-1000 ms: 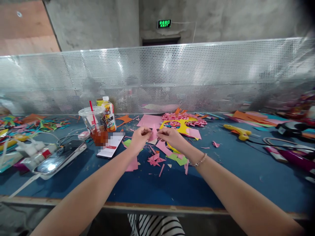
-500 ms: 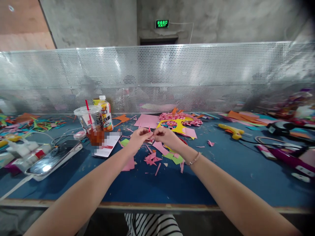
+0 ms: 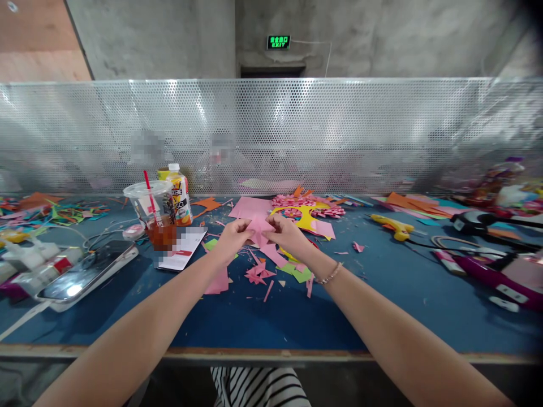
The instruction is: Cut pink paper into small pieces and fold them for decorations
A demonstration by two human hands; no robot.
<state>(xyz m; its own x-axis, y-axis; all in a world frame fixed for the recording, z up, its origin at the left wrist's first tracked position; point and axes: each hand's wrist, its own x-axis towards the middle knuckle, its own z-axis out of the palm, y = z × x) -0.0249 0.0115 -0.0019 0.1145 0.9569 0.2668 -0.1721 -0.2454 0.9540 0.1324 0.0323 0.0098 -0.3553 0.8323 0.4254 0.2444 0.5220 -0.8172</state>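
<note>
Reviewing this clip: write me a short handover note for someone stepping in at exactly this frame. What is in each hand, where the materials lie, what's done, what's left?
Left hand and right hand: both pinch one small pink paper piece between them, above the blue table.
Materials: pink sheet just behind the hands; pink scraps in front of them; glue gun to the right.
Done: pink folded flowers lie on a yellow cutout.
Left: the held piece looks only partly folded.

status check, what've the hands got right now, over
Left hand and right hand both pinching one small pink paper piece above the blue table. Pink and green scraps lie beneath. Drink cup sits left, apart from the hands.
</note>
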